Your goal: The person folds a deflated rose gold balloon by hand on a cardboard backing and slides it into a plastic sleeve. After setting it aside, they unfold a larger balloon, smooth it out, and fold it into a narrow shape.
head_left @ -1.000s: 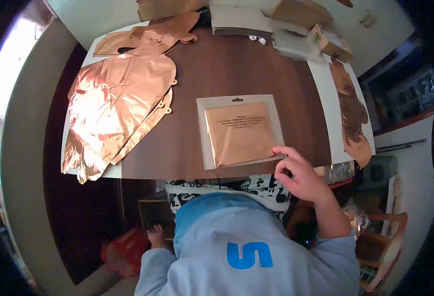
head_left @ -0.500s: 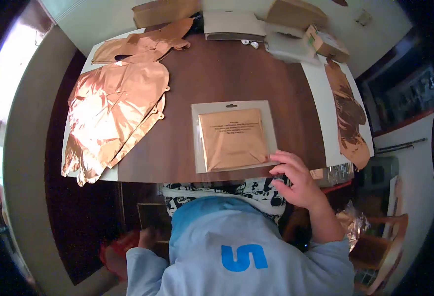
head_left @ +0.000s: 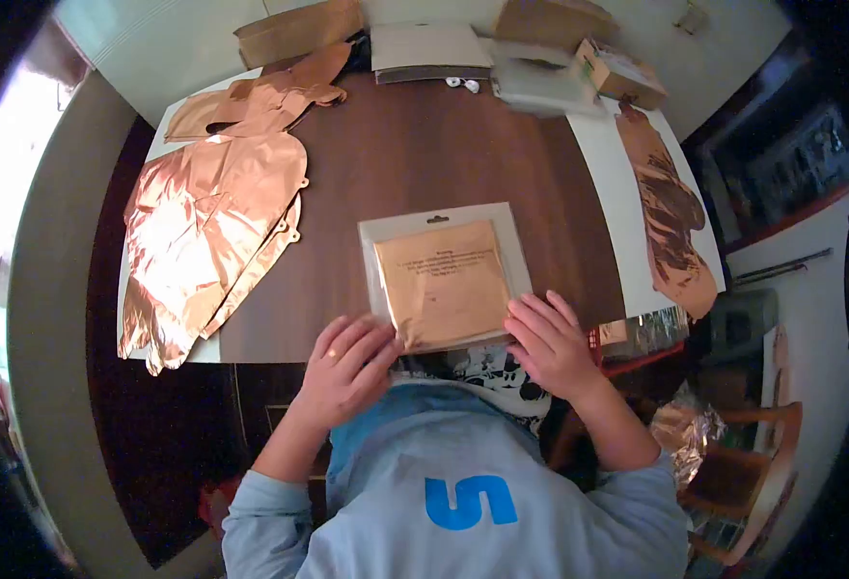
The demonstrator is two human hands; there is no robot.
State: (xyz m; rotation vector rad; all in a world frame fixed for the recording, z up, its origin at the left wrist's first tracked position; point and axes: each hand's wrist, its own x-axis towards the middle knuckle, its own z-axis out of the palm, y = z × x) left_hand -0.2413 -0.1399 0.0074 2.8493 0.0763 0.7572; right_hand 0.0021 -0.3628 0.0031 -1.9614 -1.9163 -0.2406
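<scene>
A flat clear package (head_left: 441, 280) with a folded copper-coloured foil sheet and printed text lies near the front edge of the brown table (head_left: 424, 154). My left hand (head_left: 349, 367) is at its lower left corner, fingers stretched and slightly curved, a ring on one finger. At the lower right corner is my right hand (head_left: 552, 345), its fingertips on the package edge and its fingers extended. Neither hand is wrapped round the package. Whether the thumbs are under its edge is hard to see.
Large copper foil balloons (head_left: 207, 222) cover the table's left side. Another foil piece (head_left: 664, 207) lies on the right. Boxes (head_left: 622, 72), a white stack (head_left: 429, 48) and small white earbuds (head_left: 463, 85) stand at the back. A wooden chair (head_left: 777, 463) is at the right.
My left hand has come up from below the table to the package's lower left corner. My right hand stays at the right corner. The view has shifted slightly.
</scene>
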